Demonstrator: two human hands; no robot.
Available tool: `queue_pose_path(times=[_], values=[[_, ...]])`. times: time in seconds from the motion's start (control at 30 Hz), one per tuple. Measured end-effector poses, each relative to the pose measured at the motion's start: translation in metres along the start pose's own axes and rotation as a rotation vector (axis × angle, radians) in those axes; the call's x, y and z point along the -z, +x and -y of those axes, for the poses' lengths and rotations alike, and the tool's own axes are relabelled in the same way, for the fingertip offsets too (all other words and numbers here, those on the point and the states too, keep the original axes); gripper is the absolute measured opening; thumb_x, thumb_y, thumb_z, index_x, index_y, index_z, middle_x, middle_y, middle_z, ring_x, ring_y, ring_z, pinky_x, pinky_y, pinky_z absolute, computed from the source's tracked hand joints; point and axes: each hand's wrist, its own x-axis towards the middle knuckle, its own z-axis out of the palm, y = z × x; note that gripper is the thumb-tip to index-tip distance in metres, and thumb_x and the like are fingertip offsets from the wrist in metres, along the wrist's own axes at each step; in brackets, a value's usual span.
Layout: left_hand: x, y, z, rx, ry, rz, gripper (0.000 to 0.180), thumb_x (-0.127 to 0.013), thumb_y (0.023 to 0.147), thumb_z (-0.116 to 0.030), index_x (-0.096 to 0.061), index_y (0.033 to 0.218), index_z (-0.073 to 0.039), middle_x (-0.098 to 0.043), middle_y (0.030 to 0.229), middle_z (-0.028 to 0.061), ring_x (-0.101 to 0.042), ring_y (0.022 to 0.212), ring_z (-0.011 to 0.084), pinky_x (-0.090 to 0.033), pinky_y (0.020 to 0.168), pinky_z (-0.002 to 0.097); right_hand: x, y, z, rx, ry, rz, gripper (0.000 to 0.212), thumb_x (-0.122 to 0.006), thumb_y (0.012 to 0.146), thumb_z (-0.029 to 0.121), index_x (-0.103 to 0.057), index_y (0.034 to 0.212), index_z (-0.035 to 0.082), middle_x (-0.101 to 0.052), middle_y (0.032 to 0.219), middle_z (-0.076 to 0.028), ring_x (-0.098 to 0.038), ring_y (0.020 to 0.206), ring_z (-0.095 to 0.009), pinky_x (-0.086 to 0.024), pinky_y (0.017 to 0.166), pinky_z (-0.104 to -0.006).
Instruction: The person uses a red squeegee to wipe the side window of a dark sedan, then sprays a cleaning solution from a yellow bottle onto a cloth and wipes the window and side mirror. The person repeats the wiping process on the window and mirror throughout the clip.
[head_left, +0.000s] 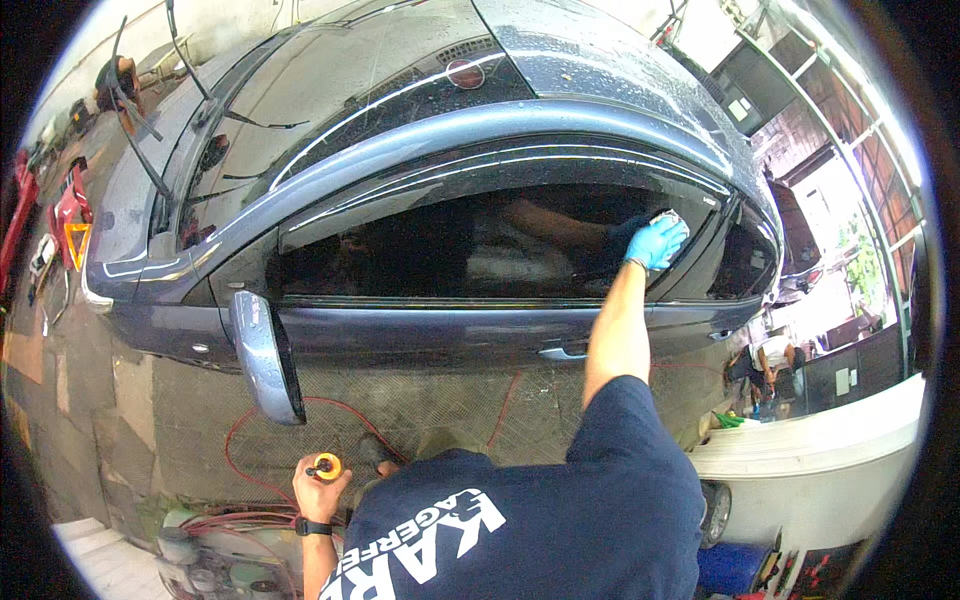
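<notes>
A wet grey-blue car (pixel 430 350) stands in front of me, side on. My right hand (pixel 655 245), in a blue glove, is stretched out to the rear end of the dark side window (pixel 450 240). Its fingers press a small white cloth (pixel 666 216) to the glass. Down at the left, near my body, my bare left hand (pixel 314 490) is closed around a small container with a yellow top and a dark tip (pixel 326 466). The side mirror (pixel 264 355) juts out above that hand, apart from it.
Raised wiper arms (pixel 190 60) stick up at the car's left end. A red hose (pixel 232 440) curves over the paved floor. Red equipment (pixel 72 205) stands at the far left. A person (pixel 772 358) crouches at the right, near a white car (pixel 810 440).
</notes>
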Motion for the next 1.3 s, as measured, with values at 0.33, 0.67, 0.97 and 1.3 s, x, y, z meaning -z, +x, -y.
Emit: queue_pose_path(times=[0.33, 0.67, 0.97, 1.3], values=[[-0.012, 0.032, 0.009, 0.009, 0.055, 0.096, 0.045, -0.097, 0.064, -0.019, -0.072, 0.095, 0.001, -0.072, 0.102, 0.0165, -0.072, 0.093, 0.0314, -0.058, 0.086, 0.0403, 0.268, -0.103, 0.280, 0.491, 0.850, 0.576, 0.053, -0.055, 0.097, 0.049, -0.077, 0.107, 0.001, -0.064, 0.127, -0.037, -0.056, 0.120, -0.060, -0.031, 0.106, -0.0799], [-0.078, 0.063, -0.050, -0.021, 0.167, 0.170, 0.054, -0.097, 0.066, -0.027, -0.073, 0.103, 0.003, -0.075, 0.104, 0.0196, -0.074, 0.095, 0.0325, -0.059, 0.086, 0.0411, 0.083, 0.078, 0.088, 0.630, 0.179, 0.548, 0.022, -0.074, 0.080, 0.034, -0.079, 0.066, 0.019, -0.072, 0.068, -0.010, -0.068, 0.068, -0.033, -0.045, 0.070, -0.0555], [-0.109, 0.065, -0.086, -0.140, 0.288, 0.312, 0.057, -0.087, 0.078, -0.047, -0.077, 0.116, -0.006, -0.074, 0.120, 0.0185, -0.065, 0.122, 0.0357, -0.052, 0.107, 0.0444, -0.093, 0.054, -0.074, 0.393, 0.087, 0.201, 0.029, -0.062, 0.095, 0.023, -0.076, 0.091, -0.002, -0.071, 0.113, -0.031, -0.060, 0.114, -0.047, -0.046, 0.101, -0.0602], [-0.092, 0.048, -0.100, -0.127, 0.305, 0.204, 0.051, -0.087, 0.080, -0.043, -0.077, 0.114, -0.007, -0.074, 0.115, 0.0192, -0.069, 0.111, 0.0368, -0.055, 0.100, 0.0446, -0.160, 0.058, -0.122, 0.266, -0.149, 0.395, 0.052, -0.048, 0.106, 0.039, -0.059, 0.145, 0.007, -0.058, 0.153, -0.018, -0.051, 0.141, -0.038, -0.041, 0.107, -0.0670]])
